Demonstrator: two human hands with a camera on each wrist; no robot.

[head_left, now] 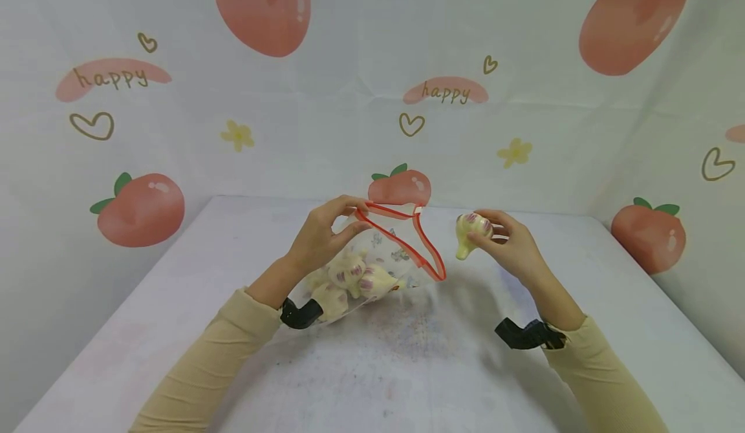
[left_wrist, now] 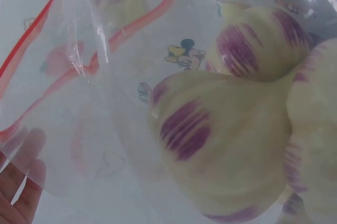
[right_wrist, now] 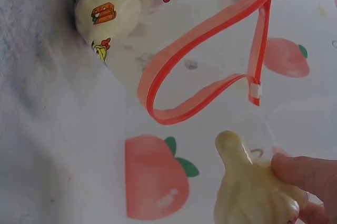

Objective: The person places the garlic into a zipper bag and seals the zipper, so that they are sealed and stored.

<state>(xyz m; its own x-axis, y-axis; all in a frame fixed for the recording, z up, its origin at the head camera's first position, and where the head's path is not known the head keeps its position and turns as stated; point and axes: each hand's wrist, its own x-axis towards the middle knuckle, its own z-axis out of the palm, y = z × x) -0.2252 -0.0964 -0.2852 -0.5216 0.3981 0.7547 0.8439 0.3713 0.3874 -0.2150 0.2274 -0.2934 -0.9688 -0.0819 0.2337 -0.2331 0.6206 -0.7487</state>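
A clear zip bag [head_left: 392, 242] with a red-edged mouth and small cartoon prints lies on the table, its mouth gaping toward the right. Several garlic bulbs [head_left: 349, 274], cream with purple streaks, sit inside it; they fill much of the left wrist view [left_wrist: 226, 134]. My left hand [head_left: 323, 236] pinches the bag's rim at its upper left corner. To the right of the mouth, my right hand [head_left: 509, 242] holds one garlic bulb [head_left: 473, 231] between thumb and fingers, its stem pointing down. In the right wrist view this bulb [right_wrist: 253, 187] is outside the bag's red rim [right_wrist: 184, 50].
The white table [head_left: 378, 368] has faint stains near its middle. Behind it hangs a pale cloth [head_left: 326, 110] printed with red fruit, hearts, yellow flowers and the word happy. Black straps [head_left: 524, 335] sit on both wrists.
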